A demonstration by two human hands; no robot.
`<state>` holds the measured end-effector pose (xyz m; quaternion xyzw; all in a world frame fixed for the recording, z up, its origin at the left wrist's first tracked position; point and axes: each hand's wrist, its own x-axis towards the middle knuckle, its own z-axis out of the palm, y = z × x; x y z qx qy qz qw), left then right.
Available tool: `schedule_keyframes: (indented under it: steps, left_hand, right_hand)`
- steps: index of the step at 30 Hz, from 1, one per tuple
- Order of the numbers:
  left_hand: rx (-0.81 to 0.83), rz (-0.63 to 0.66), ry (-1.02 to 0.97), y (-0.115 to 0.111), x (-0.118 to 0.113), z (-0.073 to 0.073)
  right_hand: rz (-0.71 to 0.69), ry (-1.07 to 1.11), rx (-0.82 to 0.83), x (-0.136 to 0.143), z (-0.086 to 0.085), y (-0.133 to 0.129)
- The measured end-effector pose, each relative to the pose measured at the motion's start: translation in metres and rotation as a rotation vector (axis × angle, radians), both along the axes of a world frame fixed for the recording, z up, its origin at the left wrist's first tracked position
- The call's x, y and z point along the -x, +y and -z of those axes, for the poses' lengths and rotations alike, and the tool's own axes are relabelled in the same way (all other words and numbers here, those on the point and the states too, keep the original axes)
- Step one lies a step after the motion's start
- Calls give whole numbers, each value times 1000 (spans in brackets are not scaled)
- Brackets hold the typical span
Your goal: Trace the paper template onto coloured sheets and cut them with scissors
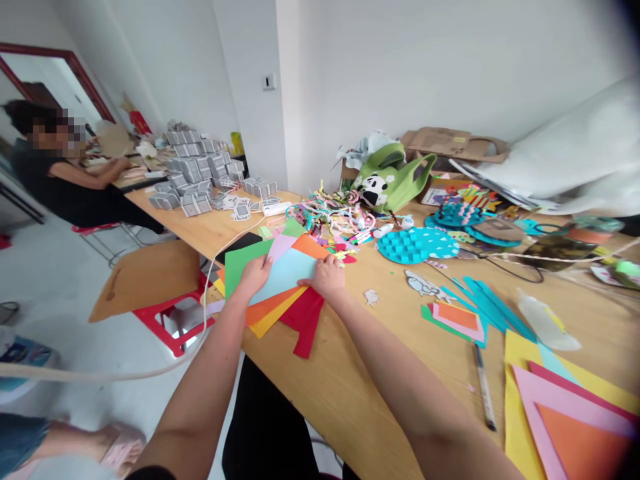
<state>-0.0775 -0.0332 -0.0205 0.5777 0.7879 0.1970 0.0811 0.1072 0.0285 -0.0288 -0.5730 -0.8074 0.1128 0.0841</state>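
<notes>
Between my hands lies a fanned pile of coloured craft sheets, with a light blue sheet [286,272] near the top and a green sheet [241,265] at its left. My left hand [255,277] is closed on a lilac sheet [281,248], its thumb on top. At the pile's right side, the curled fingers of my right hand [329,276] grip the edge of the light blue sheet. Orange and yellow sheets stick out below, and a red sheet [306,319] with a cut-out edge reaches toward the table's front.
Fuzzy craft stems [330,217] and a green panda bag [395,180] lie behind. To the right are blue dotted ovals [417,246], a pen [484,387] and more sheets [520,407]. Grey boxes [193,170] are stacked far left, near a seated person [65,167]. A cable [205,293] crosses the table edge.
</notes>
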Motion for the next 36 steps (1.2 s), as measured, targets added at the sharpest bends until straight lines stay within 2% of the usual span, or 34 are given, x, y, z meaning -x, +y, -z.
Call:
schedule_keyframes:
  steps: [2, 6, 13, 17, 20, 21, 23, 26, 28, 32, 34, 36]
  left_hand:
    - [-7, 3, -13, -2, 1, 2]
    - [-3, 16, -23, -4, 1, 6]
    - [14, 106, -16, -9, -14, 8]
    - [-7, 178, 30, -15, -21, 11]
    - [2, 176, 84, -14, -20, 12]
    - [7, 156, 88, -13, -18, 11]
    - [7, 104, 89, -9, -14, 8]
    - [-14, 46, 90, -3, -8, 1]
    - [-35, 25, 89, -2, -7, -3]
    - [-95, -16, 84, -7, -13, -2]
    - [-187, -34, 99, -11, -17, 2]
    - [-299, 1, 139, -15, -20, 7]
  right_hand:
    - [-65, -82, -33, -4, 2, 3]
    - [-129, -111, -53, -13, 3, 13]
    - [-349, -135, -219, -26, -12, 22]
    - [-387, -79, -370, -25, -22, 21]
    - [-395, 34, -477, -19, -29, 22]
    - [-379, 99, -491, -18, -31, 24]
    - [-274, 253, -415, -17, -36, 30]
    - [-72, 344, -131, -23, -37, 45]
    - [-32, 299, -20, -28, -31, 55]
    - [52, 237, 57, -35, -10, 64]
    - [111, 238, 68, -34, 0, 66]
    - [154, 259, 76, -32, 6, 67]
